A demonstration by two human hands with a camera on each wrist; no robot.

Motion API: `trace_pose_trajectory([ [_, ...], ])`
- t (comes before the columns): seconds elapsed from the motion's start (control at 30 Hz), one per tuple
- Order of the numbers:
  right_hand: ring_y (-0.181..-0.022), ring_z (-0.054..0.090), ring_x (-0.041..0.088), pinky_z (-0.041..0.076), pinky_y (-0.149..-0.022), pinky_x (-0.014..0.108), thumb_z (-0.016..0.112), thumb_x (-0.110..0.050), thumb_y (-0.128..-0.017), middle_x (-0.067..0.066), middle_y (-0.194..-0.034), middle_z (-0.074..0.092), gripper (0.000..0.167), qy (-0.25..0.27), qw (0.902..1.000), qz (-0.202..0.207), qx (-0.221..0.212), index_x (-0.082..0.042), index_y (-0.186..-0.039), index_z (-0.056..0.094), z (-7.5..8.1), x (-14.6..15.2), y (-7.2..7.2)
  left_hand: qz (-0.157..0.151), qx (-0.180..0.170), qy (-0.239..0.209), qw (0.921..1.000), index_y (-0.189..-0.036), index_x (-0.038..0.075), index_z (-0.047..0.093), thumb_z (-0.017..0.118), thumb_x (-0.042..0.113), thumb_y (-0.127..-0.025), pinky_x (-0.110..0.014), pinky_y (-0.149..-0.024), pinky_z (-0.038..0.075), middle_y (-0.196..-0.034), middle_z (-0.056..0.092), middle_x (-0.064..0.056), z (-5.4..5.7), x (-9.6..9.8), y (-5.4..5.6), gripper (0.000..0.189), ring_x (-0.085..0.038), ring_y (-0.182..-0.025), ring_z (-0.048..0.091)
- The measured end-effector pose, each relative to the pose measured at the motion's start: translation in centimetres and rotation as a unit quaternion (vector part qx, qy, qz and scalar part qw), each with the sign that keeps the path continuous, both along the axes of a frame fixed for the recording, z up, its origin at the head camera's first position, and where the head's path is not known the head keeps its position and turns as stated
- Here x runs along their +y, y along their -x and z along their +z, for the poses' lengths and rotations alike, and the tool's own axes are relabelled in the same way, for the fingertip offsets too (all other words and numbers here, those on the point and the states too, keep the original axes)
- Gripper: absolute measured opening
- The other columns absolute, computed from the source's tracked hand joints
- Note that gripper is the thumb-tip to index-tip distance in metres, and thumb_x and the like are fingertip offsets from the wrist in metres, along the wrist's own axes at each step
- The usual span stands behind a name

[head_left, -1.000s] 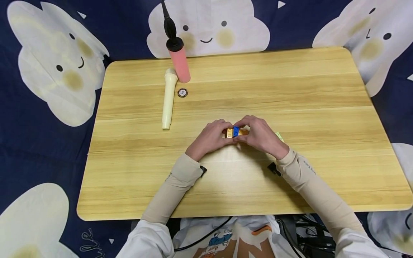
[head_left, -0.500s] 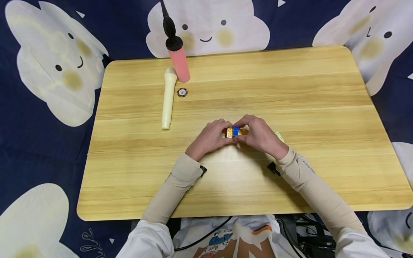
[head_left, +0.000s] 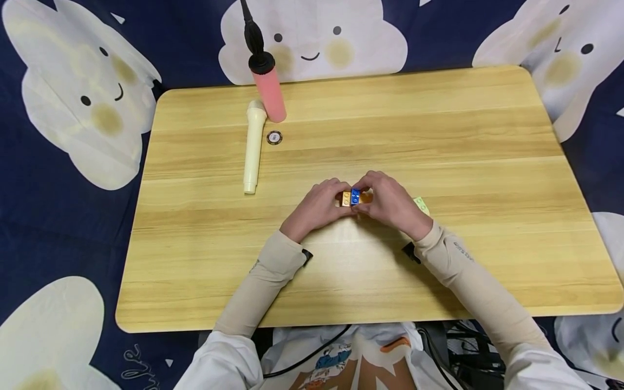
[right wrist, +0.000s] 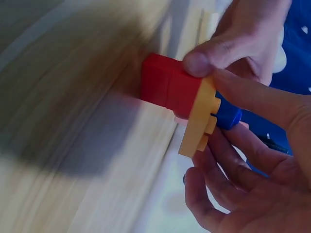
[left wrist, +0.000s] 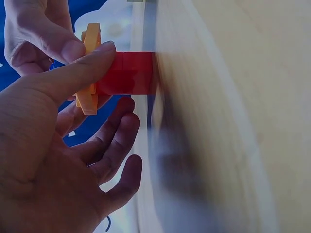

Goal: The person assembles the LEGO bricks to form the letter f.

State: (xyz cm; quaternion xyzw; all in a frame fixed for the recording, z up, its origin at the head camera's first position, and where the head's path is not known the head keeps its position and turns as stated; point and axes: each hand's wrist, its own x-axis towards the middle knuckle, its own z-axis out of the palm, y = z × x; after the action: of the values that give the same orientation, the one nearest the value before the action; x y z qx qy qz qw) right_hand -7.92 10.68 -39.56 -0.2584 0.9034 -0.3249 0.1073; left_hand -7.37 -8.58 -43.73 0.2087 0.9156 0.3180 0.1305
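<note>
My left hand [head_left: 317, 208] and right hand [head_left: 387, 203] meet over a small stack of toy building bricks near the middle of the table. Two red bricks [right wrist: 165, 87] stand one on the other at the bottom, under a long orange brick [right wrist: 194, 121] with studs. A blue brick [head_left: 355, 196] sits on top of the orange one. With thumb and fingers, the left hand grips the stack around the red bricks, its thumb at the orange brick's edge. The right hand pinches the blue brick, which its fingers partly hide in the wrist views.
A light green brick [head_left: 421, 205] lies just right of the right hand. Toward the back left of the wooden table [head_left: 195, 271] are a cream toy microphone [head_left: 253, 151], a round black-and-white chip [head_left: 274, 137] and a pink hand pump [head_left: 270, 95]. A dark cloud-print cloth hangs behind.
The head view has shifted slightly. Both hands keep their hold on the bricks, and the blue brick looks a little straighter on the orange one than before.
</note>
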Motion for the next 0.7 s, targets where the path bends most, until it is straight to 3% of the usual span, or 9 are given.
trace_pose_trajectory([
  [0.17, -0.087, 0.056, 0.026, 0.049, -0.079, 0.041, 0.089, -0.008, -0.073, 0.011, -0.095, 0.065, 0.038, -0.007, 0.9997, -0.001, 0.023, 0.003, -0.105, 0.071, -0.1, 0.0, -0.3, 0.001, -0.005, 0.001, 1.0, -0.118, 0.014, 0.067, 0.078, 0.04, -0.087, -0.035, -0.08, 0.04, -0.099, 0.06, 0.001, 0.2, 0.1, 0.0, 0.042, -0.015, -0.087, 0.052],
  [0.47, -0.096, 0.058, 0.029, 0.048, -0.086, 0.043, 0.089, -0.013, -0.075, 0.013, -0.105, 0.067, 0.046, -0.026, 0.9995, 0.01, 0.016, 0.003, -0.113, 0.07, -0.1, 0.2, -0.3, 0.003, -0.005, 0.0, 1.0, -0.117, 0.013, 0.068, 0.079, 0.039, -0.087, -0.035, -0.081, 0.04, -0.1, 0.06, 0.001, 0.1, 0.1, -0.1, 0.041, -0.015, -0.089, 0.052],
  [0.7, -0.11, 0.057, 0.036, 0.046, -0.093, 0.05, 0.086, -0.014, -0.079, 0.019, -0.118, 0.065, 0.054, -0.048, 0.9981, -0.012, -0.037, 0.002, -0.125, 0.064, 1.8, 2.4, 0.0, 0.002, -0.003, 0.0, 1.0, -0.123, 0.013, 0.068, 0.079, 0.041, -0.086, -0.035, -0.081, 0.04, -0.101, 0.06, 0.0, 0.3, 0.2, -0.1, 0.048, -0.015, -0.087, 0.052],
])
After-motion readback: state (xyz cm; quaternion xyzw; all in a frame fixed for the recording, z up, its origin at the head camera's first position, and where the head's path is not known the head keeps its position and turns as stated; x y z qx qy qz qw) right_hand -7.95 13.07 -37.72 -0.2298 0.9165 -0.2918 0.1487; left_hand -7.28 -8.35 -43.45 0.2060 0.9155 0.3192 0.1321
